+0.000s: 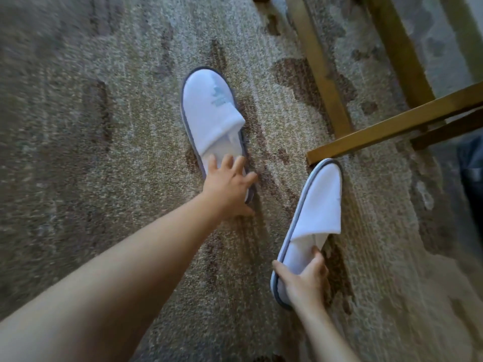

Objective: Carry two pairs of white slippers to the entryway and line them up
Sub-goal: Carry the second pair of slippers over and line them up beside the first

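Note:
A white slipper with a grey rim and a faint green logo [211, 111] lies flat on the carpet, toe pointing away. My left hand [230, 186] is spread over its heel end, fingers apart, touching it without a closed grip. A second white slipper with a grey rim [316, 212] is lifted and tilted on its side to the right. My right hand [305, 280] is closed around its heel end. Only these two slippers are in view.
Patterned beige and brown carpet [104, 152] covers the floor. Wooden furniture legs and rails [324, 82] stand at the upper right, one rail end [392, 126] close to the held slipper's toe. A dark object [470, 178] sits at the right edge.

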The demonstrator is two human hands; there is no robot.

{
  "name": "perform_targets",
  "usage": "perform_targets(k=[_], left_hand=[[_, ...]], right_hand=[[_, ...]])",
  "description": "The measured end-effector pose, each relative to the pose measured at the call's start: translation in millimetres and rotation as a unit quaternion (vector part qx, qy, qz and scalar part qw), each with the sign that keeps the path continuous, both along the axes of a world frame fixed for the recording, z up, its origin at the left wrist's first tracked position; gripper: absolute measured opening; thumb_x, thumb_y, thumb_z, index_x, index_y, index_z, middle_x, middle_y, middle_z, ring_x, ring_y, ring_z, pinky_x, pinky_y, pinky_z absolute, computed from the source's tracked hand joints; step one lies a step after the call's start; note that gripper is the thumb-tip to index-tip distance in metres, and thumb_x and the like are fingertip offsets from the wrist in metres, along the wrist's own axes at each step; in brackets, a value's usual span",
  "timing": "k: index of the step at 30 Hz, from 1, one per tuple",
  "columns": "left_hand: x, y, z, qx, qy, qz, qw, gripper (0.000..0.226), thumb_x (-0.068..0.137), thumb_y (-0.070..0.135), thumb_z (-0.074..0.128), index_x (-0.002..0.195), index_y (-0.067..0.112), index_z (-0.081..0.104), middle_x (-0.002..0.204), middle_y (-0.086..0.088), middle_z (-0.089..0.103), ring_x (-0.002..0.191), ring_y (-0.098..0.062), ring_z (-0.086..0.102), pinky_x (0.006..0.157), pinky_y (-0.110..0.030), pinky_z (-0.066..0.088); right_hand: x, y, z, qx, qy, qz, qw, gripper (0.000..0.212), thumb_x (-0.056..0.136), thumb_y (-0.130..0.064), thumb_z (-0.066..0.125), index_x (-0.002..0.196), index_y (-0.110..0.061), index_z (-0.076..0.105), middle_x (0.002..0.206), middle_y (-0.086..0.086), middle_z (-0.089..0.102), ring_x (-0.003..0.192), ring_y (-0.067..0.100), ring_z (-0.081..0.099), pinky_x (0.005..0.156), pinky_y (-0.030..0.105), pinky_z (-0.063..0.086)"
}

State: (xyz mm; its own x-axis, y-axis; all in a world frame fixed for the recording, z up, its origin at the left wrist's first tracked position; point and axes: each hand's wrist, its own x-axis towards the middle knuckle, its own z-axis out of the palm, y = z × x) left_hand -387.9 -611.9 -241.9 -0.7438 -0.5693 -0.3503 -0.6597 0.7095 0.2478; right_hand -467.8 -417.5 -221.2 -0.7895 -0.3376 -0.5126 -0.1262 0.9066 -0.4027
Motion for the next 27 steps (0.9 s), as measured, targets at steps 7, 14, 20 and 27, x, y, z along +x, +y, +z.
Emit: perform_targets(k=[7,14,20,27], left_hand=[[77,42,-4,-0.013,0.105,0.089,0.99,0.061,0.067,0.049,0.064,0.113,0.013,0.047,0.138,-0.019,0.034,0.128,-0.038,0.025,0.106,-0.051,0.013],[67,29,-5,0.077,0.074,0.354,0.929,0.103,0.063,0.051,0.069,0.138,0.019,0.007,0.151,-0.021,0.002,0.136,-0.037,0.008,0.11,-0.049,0.014],[74,22,17,0.096,0.05,0.366,0.924,0.098,0.056,0.049,0.07,0.132,0.015,0.018,0.131,-0.022,0.033,0.118,-0.037,0.029,0.097,-0.047,0.028],[134,20,131,0.169,0.156,0.455,0.86,0.085,0.059,0.039,0.071,0.128,0.012,0.028,0.127,-0.025,0.038,0.119,-0.038,0.039,0.096,-0.039,0.035]], right_hand=[[40,-3,0,-0.035,-0.014,0.038,0.999,0.093,0.059,-0.017,0.08,0.135,-0.005,0.027,0.14,0.022,0.031,0.131,0.033,0.026,0.108,0.041,0.023],[45,-29,11,-0.056,-0.026,0.077,0.995,0.091,0.063,-0.02,0.077,0.136,-0.007,0.025,0.142,0.02,0.031,0.131,0.035,0.029,0.109,0.042,0.025],[43,-50,26,-0.065,-0.088,0.071,0.991,0.086,0.068,-0.026,0.072,0.137,-0.016,0.022,0.143,0.011,0.035,0.129,0.035,0.03,0.107,0.044,0.027],[72,-95,131,-0.189,-0.193,0.093,0.958,0.072,0.074,-0.008,0.066,0.134,-0.008,0.025,0.121,0.004,0.043,0.107,0.014,0.044,0.089,0.027,0.035]])
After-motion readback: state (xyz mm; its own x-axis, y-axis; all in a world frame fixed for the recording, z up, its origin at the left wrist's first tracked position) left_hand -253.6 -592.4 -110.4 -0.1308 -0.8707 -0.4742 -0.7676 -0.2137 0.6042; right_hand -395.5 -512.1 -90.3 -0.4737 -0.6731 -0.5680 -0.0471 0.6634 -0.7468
